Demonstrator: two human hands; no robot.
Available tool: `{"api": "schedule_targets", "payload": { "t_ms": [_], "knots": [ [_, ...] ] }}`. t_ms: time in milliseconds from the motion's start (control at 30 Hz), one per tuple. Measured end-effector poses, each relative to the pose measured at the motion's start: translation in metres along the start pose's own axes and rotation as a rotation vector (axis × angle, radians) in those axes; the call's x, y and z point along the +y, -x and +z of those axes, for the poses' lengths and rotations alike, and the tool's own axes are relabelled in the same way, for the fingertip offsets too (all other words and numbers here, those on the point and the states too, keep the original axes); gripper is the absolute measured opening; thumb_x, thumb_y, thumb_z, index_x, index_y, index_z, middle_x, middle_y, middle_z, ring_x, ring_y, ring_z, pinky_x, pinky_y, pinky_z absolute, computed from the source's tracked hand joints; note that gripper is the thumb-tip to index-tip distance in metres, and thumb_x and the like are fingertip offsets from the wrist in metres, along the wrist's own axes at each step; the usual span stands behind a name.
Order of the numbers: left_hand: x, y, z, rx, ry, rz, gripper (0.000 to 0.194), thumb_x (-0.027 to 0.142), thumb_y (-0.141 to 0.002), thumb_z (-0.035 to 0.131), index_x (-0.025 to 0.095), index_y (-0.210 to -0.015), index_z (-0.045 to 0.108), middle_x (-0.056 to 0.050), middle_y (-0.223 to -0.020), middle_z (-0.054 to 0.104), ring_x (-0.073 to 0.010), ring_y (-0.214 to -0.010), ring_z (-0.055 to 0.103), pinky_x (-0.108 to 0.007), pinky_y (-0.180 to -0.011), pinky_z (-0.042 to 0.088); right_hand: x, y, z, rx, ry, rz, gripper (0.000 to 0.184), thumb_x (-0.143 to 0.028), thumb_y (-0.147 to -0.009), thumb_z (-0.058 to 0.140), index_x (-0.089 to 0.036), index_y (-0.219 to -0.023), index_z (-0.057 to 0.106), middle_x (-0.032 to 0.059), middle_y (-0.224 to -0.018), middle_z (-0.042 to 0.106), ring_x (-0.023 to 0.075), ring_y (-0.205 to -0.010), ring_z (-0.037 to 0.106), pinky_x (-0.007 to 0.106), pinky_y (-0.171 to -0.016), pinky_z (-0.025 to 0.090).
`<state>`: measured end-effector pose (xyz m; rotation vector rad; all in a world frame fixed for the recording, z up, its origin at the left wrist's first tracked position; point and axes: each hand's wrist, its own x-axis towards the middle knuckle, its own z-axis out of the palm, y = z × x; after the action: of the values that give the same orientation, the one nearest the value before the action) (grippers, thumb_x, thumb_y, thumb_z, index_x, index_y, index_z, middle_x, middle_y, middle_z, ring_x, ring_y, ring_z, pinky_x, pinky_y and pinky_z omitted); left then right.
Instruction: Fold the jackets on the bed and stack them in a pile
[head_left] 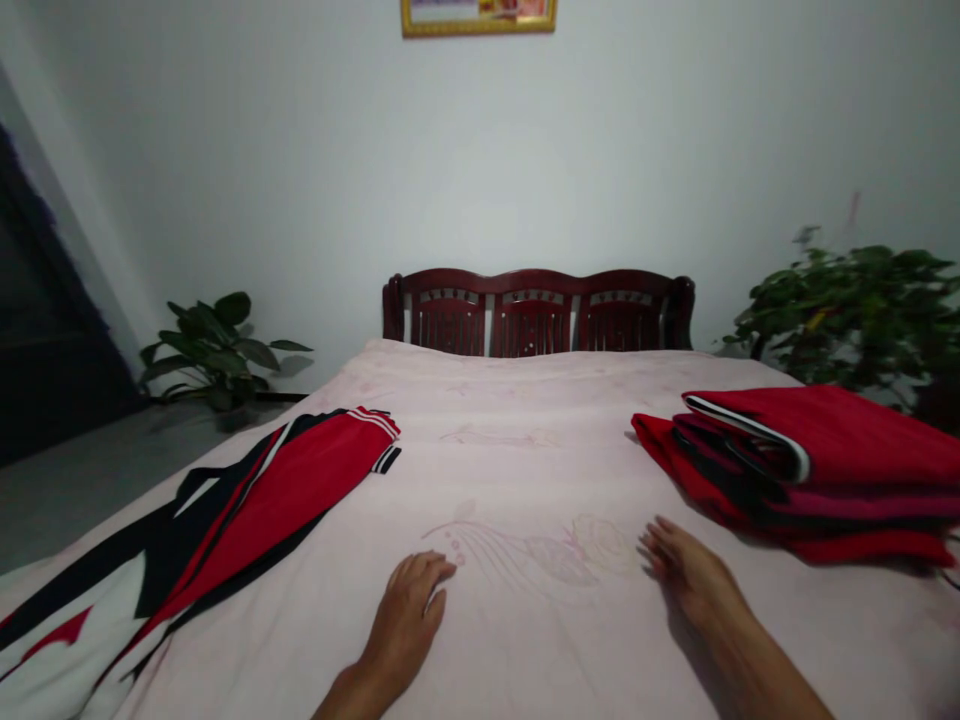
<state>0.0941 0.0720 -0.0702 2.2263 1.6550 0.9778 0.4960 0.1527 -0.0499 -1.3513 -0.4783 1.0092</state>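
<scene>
My left hand [409,605] is empty, palm down at the pale pink bed sheet [510,640], its thumb apart from lightly bent fingers. My right hand [690,570] holds nothing either; its fingers are stretched out, slightly blurred, just in front of a stack of folded red clothes [825,500]. The top garment [870,430] of that stack is red with a black-and-white edge. To the left of my left hand lies a red, navy and white jacket-like garment [277,510], spread lengthwise with striped ribbing at its far end.
A dark red wooden bench back [529,310] stands behind the bed's far edge, against the wall. Leafy plants grow on both sides, one at the left [214,345] and a bushier one at the right [862,310]. A gold-framed picture [480,22] hangs above.
</scene>
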Motion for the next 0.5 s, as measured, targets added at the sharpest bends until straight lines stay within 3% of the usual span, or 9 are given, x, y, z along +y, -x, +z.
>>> {"api": "schedule_targets", "payload": {
  "t_ms": [100, 233, 400, 500],
  "knots": [
    [-0.008, 0.0, -0.002, 0.003, -0.004, 0.02, 0.035, 0.015, -0.088, 0.046, 0.024, -0.113, 0.069, -0.006, -0.12, 0.071, -0.0207, -0.117, 0.063, -0.043, -0.107, 0.05, 0.033, 0.026, 0.032, -0.088, 0.281, -0.169, 0.041, -0.03, -0.06, 0.07, -0.022, -0.101, 0.067, 0.0073, -0.093, 0.073, 0.0234, -0.086, 0.068, 0.035, -0.074, 0.056],
    [-0.034, -0.004, -0.012, 0.081, -0.224, -0.047, 0.039, 0.014, -0.091, 0.043, 0.021, -0.12, 0.068, -0.008, -0.126, 0.068, -0.0254, -0.126, 0.058, -0.05, -0.113, 0.041, 0.043, 0.034, 0.042, -0.091, 0.761, -0.375, 0.041, -0.047, -0.073, 0.057, -0.026, -0.105, 0.071, 0.0063, -0.105, 0.075, 0.03, -0.102, 0.065, 0.044, -0.091, 0.049],
    [-0.08, -0.013, -0.051, 0.301, -0.772, -0.366, 0.051, 0.02, -0.091, 0.051, 0.018, -0.141, 0.054, -0.019, -0.155, 0.041, -0.0417, -0.148, 0.026, -0.066, -0.114, 0.019, 0.043, 0.029, 0.036, -0.162, 0.781, -0.437, 0.042, -0.053, -0.073, 0.054, -0.026, -0.099, 0.073, 0.0044, -0.105, 0.076, 0.029, -0.104, 0.066, 0.039, -0.089, 0.048],
    [-0.109, -0.018, -0.081, 0.308, -0.984, -0.587, 0.06, 0.02, -0.088, 0.058, 0.02, -0.147, 0.048, -0.024, -0.159, 0.031, -0.0434, -0.15, 0.018, -0.069, -0.112, 0.015, 0.046, 0.025, 0.035, -0.171, 0.791, -0.447, 0.044, -0.056, -0.072, 0.054, -0.026, -0.097, 0.074, 0.0037, -0.107, 0.076, 0.0293, -0.105, 0.066, 0.039, -0.091, 0.047]
  ]
}}
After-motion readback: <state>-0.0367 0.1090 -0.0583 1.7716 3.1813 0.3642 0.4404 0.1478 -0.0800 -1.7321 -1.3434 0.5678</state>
